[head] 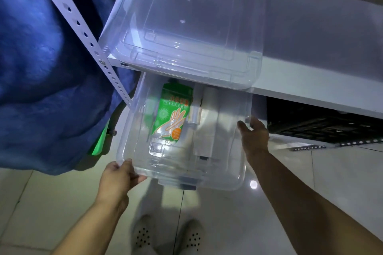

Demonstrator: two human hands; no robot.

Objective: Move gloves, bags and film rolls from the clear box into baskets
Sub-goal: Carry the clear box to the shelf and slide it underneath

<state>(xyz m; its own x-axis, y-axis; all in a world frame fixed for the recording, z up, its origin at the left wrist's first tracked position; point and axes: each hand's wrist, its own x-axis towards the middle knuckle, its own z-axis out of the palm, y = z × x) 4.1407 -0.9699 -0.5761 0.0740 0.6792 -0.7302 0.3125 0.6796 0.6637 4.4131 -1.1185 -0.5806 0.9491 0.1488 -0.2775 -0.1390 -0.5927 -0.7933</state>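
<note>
A clear plastic box [228, 172] juts out from under a white shelf, above the floor. Inside it lie a green pack of gloves [172, 114] and, to its right, a pale roll [207, 122] that is hard to make out. My left hand [119, 178] grips the box's near left corner. My right hand [253, 132] holds the box's right rim, thumb curled over the edge.
A second clear box [186, 27] stands on the white shelf [310, 80] above. A perforated white upright [83, 29] runs down the left, with blue cloth [35, 68] behind it. A dark crate [323, 128] sits under the shelf at right. My shoes [167, 236] stand on pale floor tiles.
</note>
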